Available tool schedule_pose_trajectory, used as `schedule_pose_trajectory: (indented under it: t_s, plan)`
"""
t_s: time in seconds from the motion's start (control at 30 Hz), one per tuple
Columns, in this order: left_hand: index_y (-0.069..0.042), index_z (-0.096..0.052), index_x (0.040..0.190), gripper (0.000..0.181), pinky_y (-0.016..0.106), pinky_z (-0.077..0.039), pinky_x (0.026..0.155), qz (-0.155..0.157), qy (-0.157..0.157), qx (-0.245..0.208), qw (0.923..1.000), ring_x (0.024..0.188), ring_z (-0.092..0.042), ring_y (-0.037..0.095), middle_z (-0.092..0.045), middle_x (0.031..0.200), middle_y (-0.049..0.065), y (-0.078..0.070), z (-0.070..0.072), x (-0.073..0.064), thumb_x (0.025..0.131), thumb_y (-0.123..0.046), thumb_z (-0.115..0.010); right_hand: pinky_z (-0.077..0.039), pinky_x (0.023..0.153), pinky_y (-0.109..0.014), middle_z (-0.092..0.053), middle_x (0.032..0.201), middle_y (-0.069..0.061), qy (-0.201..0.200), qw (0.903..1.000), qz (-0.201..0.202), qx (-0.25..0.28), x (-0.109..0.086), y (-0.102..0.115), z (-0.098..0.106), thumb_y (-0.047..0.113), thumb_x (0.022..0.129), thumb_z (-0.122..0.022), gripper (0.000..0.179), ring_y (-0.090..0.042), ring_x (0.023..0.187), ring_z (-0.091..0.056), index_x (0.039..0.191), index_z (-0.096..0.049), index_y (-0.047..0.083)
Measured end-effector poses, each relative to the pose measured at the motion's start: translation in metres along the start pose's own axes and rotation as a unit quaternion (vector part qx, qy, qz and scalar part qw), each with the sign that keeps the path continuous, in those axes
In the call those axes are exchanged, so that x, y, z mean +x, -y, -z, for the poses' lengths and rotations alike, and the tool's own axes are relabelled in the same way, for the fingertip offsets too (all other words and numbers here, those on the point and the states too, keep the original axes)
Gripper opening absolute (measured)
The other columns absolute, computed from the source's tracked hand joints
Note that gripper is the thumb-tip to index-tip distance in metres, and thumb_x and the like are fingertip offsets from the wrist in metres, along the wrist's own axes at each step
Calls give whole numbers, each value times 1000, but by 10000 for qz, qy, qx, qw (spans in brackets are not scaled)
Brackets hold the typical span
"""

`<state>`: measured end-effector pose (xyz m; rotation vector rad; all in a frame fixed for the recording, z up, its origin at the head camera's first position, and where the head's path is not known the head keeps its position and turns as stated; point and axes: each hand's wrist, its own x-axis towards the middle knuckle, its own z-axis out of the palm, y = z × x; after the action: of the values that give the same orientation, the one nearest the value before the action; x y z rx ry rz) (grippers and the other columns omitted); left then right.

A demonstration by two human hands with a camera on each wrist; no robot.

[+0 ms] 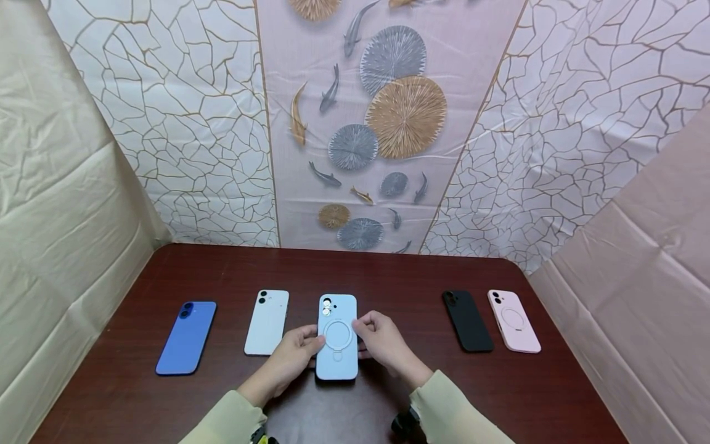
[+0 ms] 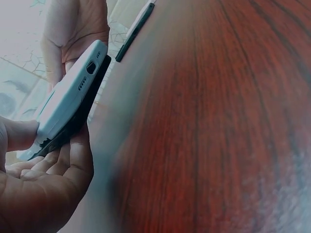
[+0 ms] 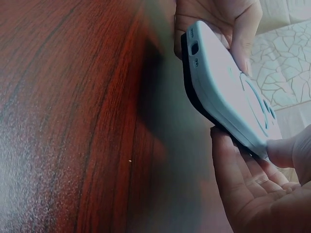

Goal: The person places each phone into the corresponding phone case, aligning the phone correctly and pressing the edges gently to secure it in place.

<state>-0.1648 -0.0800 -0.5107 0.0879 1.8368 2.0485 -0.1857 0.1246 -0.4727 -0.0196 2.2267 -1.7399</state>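
A light blue phone case [image 1: 337, 364] with a ring on its back is held up over the table, its back facing up. My left hand [image 1: 291, 357] grips its left edge, thumb on top and fingers beneath. On the opposite edge my right hand [image 1: 383, 339] pinches it the same way. In the left wrist view a black layer [image 2: 92, 92], seemingly a phone's screen side, lies under the case and shows along its lower edge. The right wrist view shows the case's bottom end with a port opening [image 3: 195, 49]. How fully the phone sits in the case is unclear.
Left of the hands lie a blue phone [image 1: 186, 339] and a white phone [image 1: 267, 324], the white one close to the left hand. A black phone [image 1: 468, 320] and a pink phone case [image 1: 513, 320] lie to the right on the brown table [image 1: 222, 407]. Patterned cloth hangs behind.
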Motion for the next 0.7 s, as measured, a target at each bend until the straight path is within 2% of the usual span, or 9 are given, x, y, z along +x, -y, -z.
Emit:
schedule_pose_trajectory:
  t_s: [0.43, 0.57, 0.7]
  plan:
    - [14, -33, 140, 51, 36, -55, 79, 52, 14, 104, 9999, 102, -65, 25, -60, 124, 23, -1, 0, -2, 103, -16, -48, -57, 64, -44, -67, 81, -11, -84, 10000, -13, -9, -1, -2, 0, 19, 98, -58, 21, -21, 66, -66, 100, -54, -2]
    - [13, -37, 140, 49, 35, -54, 80, 81, 7, 204, 9998, 103, -64, 24, -61, 123, 21, -1, 1, -2, 103, -17, -48, -57, 65, -44, -68, 86, -12, -23, 10000, -73, 15, 0, -2, 0, 22, 99, -56, 30, -23, 67, -66, 116, -51, -2]
    - [13, -37, 140, 50, 35, -54, 81, 91, 81, 295, 9995, 103, -64, 23, -62, 122, 20, -2, 1, -3, 102, -18, -49, -56, 67, -43, -67, 99, -12, -39, 9999, -115, 94, 2, -1, 2, 27, 101, -53, 41, -25, 73, -66, 134, -46, 2]
